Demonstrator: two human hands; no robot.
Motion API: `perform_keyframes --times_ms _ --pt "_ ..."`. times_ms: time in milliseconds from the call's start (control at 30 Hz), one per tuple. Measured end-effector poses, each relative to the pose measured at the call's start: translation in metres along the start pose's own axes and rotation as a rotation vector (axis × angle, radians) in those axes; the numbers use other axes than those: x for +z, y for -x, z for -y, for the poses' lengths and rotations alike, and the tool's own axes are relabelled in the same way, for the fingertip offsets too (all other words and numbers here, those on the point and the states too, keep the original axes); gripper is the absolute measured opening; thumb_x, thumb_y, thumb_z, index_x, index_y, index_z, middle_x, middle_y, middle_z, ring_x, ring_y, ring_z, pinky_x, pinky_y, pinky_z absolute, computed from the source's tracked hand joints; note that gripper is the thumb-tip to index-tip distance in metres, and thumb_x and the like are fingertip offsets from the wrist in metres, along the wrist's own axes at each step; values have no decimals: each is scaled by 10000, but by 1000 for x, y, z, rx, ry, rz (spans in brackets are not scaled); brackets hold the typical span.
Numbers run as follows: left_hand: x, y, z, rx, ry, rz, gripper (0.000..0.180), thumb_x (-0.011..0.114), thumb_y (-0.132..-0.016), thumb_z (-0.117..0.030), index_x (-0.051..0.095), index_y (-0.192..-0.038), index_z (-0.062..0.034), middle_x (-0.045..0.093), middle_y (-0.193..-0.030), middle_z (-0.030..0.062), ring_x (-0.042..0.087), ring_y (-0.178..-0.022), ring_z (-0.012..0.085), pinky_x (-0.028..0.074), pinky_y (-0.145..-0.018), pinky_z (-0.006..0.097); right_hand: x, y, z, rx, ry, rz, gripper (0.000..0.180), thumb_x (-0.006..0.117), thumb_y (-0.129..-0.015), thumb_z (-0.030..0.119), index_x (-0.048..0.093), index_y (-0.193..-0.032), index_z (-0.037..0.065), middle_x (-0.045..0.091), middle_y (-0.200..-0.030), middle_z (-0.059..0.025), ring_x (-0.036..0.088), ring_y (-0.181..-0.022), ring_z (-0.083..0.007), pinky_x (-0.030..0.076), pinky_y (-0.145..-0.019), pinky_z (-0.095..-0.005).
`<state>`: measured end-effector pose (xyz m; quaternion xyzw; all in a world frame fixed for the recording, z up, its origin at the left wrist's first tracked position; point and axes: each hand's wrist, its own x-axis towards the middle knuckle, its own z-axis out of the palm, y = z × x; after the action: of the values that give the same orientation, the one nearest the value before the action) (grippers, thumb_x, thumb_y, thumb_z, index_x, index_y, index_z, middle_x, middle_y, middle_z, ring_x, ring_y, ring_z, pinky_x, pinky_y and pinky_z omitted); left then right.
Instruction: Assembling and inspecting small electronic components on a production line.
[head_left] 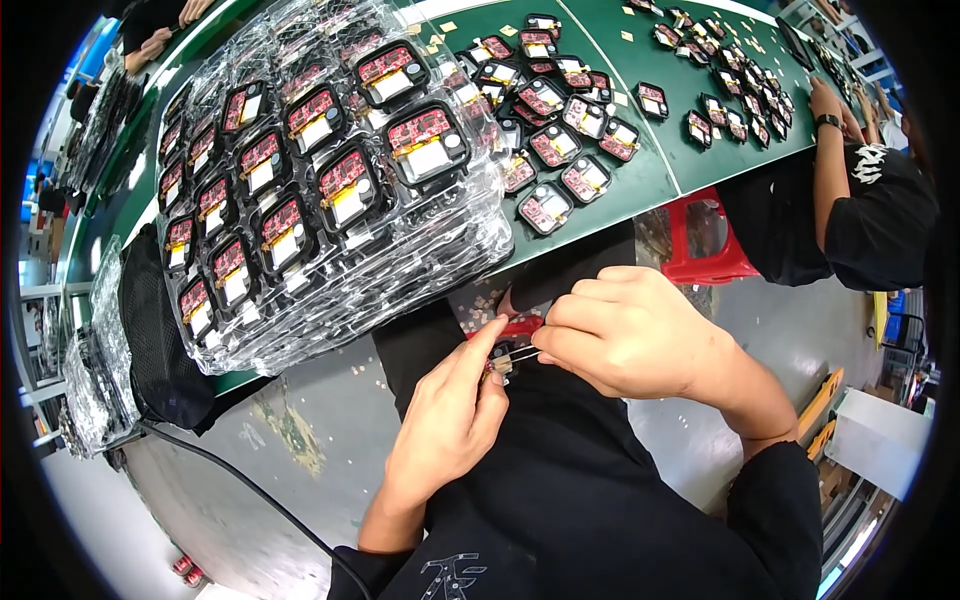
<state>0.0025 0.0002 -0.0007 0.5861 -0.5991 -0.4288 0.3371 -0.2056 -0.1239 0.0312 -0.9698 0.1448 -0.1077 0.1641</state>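
Note:
Over my lap, my left hand point(448, 418) pinches a small electronic unit point(499, 364) between thumb and fingers. Most of that unit is hidden by the fingers; a dark edge and a pale part show. Closed around a pair of metal tweezers point(522, 354) is my right hand point(632, 335), and the tips reach the unit. In front of me, clear plastic trays point(420, 255) are stacked, the top one filled with rows of black housings point(427, 143) that hold red circuit boards and white-and-yellow parts.
Loose housings point(556, 145) lie heaped on the green table point(640, 190), with small pale squares scattered about. A co-worker point(855, 200) sits at the right near a red stool point(705, 240). A black cable point(240, 490) runs at the lower left. Another person's hands point(150, 48) show at the far left.

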Motion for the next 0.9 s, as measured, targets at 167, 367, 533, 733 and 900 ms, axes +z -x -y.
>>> perform_keyframes --times_ms 167,367,533,733,900 --pt "-3 0 -5 -46 10 43 515 583 -914 67 529 -1426 58 677 -1075 243 661 -820 365 538 -792 386 5 -2 -12 44 -204 -18 135 781 -848 196 697 -874 93 635 -810 -22 653 -729 -222 524 -640 -365" --pt "-2 1 -3 8 44 7 515 584 -921 60 528 -1433 47 679 -1077 241 661 -811 341 535 -789 370 6 3 -19 92 -383 3 124 792 -840 174 710 -881 90 651 -827 -36 668 -753 -259 543 -663 -384" --pt "-1 1 -4 -27 60 11 504 570 -934 50 540 -1437 33 688 -1103 231 670 -851 297 528 -825 354 4 3 -16 78 -280 -16 132 815 -811 155 727 -888 94 666 -833 -26 665 -739 -251 534 -652 -377" --pt "-1 0 -5 -95 149 56 479 555 -953 36 551 -1432 42 703 -1173 221 687 -972 266 517 -920 343 -2 6 -22 79 -329 37 145 774 -868 221 705 -876 94 644 -824 -40 675 -787 -255 553 -712 -389" --pt "-1 0 -6 -105 132 35 480 552 -957 34 546 -1436 46 702 -1186 225 690 -996 271 513 -937 341 -2 6 -14 63 -222 -33 156 787 -857 240 702 -882 111 628 -827 -9 653 -761 -216 532 -691 -361"
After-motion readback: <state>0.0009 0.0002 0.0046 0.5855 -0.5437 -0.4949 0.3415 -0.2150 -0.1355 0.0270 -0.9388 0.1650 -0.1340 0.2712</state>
